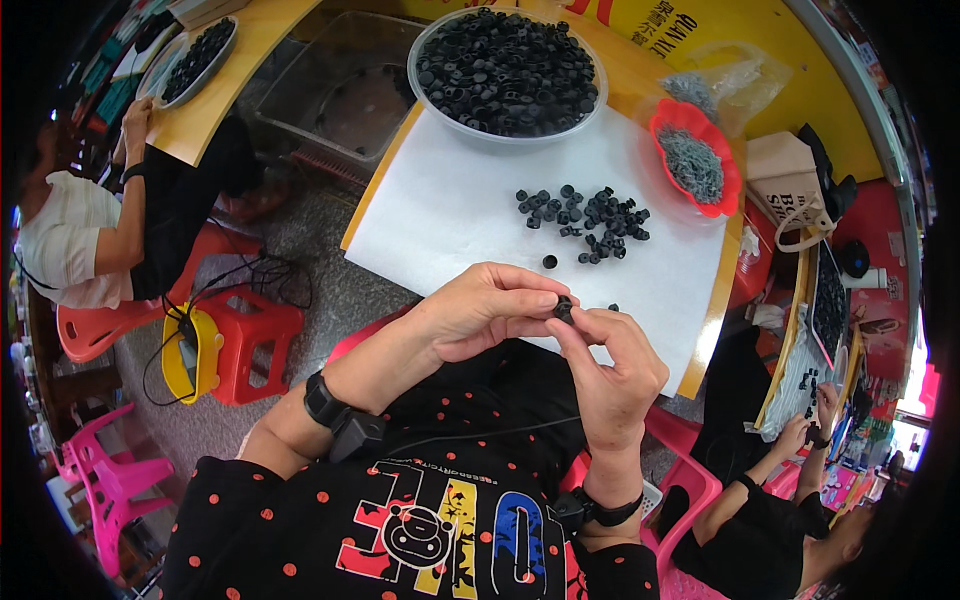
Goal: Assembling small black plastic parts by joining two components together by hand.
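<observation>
Between the fingertips of my left hand (495,308) and my right hand (612,368) is a small black round plastic part (563,309). Both hands pinch it from opposite sides, above the near edge of the white-covered table (440,210). Just beyond the fingers a single black cap (550,261) sits apart on the white sheet. Further off lies a loose pile of similar black parts (605,217). Another small black piece (613,307) shows beside my right hand. My fingers hide some of the held part.
A large clear bowl (418,92) full of black parts stands at the table's far side. Right of it are a red scalloped dish (728,185) of small grey pieces and a plastic bag (752,82). Co-workers sit left and right. Red stools (245,345) and cables stand at left.
</observation>
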Motion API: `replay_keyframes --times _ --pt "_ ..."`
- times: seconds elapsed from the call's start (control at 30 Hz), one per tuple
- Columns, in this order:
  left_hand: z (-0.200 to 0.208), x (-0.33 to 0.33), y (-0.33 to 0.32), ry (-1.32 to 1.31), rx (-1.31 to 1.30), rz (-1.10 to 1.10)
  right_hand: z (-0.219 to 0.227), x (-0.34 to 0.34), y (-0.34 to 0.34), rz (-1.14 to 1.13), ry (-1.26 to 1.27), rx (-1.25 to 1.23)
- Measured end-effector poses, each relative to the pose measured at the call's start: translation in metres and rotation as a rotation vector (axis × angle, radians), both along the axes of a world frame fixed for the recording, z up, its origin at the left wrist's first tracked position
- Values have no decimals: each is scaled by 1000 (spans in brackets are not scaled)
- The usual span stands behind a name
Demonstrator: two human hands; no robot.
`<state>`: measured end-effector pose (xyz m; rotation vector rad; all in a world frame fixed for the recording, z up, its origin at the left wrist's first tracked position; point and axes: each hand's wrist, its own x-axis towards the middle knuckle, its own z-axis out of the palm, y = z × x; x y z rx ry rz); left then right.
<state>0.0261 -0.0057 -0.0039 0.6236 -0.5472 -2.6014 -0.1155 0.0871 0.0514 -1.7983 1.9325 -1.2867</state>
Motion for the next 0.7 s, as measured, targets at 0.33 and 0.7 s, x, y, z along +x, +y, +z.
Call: replay_keyframes --times 0.33,0.7 --pt "-5 -2 3 -5 40 5 -2 1 0 -27 -9 43" --pt "-4 0 0 73 20 -85 0 -11 0 -10 -300 237"
